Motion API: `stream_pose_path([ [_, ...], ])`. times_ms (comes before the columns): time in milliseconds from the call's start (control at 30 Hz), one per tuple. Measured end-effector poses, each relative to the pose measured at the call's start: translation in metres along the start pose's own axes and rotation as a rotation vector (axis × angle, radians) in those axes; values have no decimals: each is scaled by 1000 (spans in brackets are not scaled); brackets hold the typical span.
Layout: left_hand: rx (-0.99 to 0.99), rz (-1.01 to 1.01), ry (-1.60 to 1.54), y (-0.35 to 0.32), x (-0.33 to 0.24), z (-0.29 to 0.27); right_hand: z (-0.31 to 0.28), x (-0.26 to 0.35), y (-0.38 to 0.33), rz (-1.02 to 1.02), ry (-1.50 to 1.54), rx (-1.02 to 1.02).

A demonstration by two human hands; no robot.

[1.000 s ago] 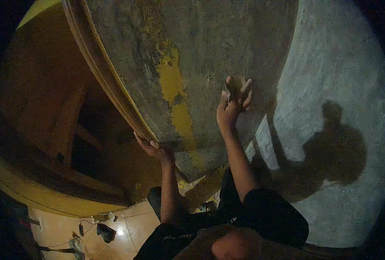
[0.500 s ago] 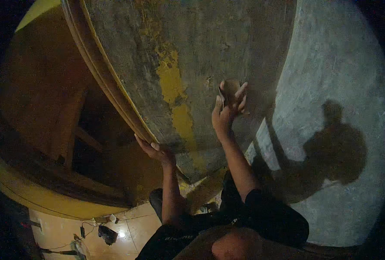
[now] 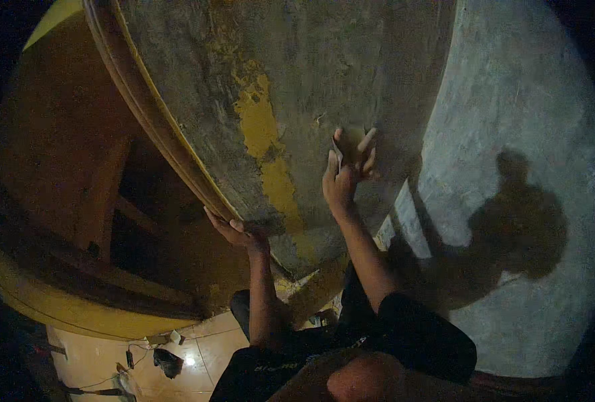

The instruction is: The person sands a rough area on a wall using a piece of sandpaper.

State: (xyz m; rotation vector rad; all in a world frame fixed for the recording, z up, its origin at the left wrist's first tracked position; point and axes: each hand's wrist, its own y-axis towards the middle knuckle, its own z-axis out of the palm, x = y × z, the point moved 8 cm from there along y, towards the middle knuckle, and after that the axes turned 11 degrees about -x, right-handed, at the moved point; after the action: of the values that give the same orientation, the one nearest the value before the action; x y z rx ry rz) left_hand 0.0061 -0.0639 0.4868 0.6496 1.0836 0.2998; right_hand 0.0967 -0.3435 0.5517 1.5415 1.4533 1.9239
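Note:
A large grey, worn panel (image 3: 324, 60) with patches of yellow paint (image 3: 260, 124) fills the upper middle. My right hand (image 3: 345, 175) is raised against it, fingers spread, pressing a small yellowish-brown sheet (image 3: 352, 139), probably sandpaper, flat on the surface. Lower and to the left, my left hand (image 3: 234, 231) grips the panel's moulded edge (image 3: 157, 134). Both forearms rise from the lower middle of the view.
A pale plastered wall (image 3: 511, 100) on the right carries a person's shadow (image 3: 522, 224). Left of the panel lies a dark opening with wooden bars (image 3: 103, 201) and a yellow frame (image 3: 76, 311). Below, a tiled floor (image 3: 203, 345) holds small dark objects (image 3: 167, 360).
My right hand with the sheet has slid a little down and left across the panel. My left hand has stayed on the edge.

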Motion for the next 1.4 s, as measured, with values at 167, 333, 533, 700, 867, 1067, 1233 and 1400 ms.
stream_pose_path([
  [167,14,23,30,-3,4,4,-3,29,43,-66,25,-71],
  [333,37,71,-6,-2,29,-3,-3,30,16,-113,-20,-40],
  [533,35,22,-62,-1,7,0,5,23,-9,1,-106,103],
  [700,22,57,-27,-1,15,-1,-1,40,22,-60,161,-77],
  [867,29,71,6,-5,-3,4,-7,34,6,-35,81,-26],
  [1067,27,52,20,-2,8,-1,-6,42,15,-46,44,-9],
  [1233,-4,99,-59,0,13,-1,-5,39,6,17,119,-21],
  [1400,-5,52,29,-5,15,0,-5,43,13,-3,232,-33],
])
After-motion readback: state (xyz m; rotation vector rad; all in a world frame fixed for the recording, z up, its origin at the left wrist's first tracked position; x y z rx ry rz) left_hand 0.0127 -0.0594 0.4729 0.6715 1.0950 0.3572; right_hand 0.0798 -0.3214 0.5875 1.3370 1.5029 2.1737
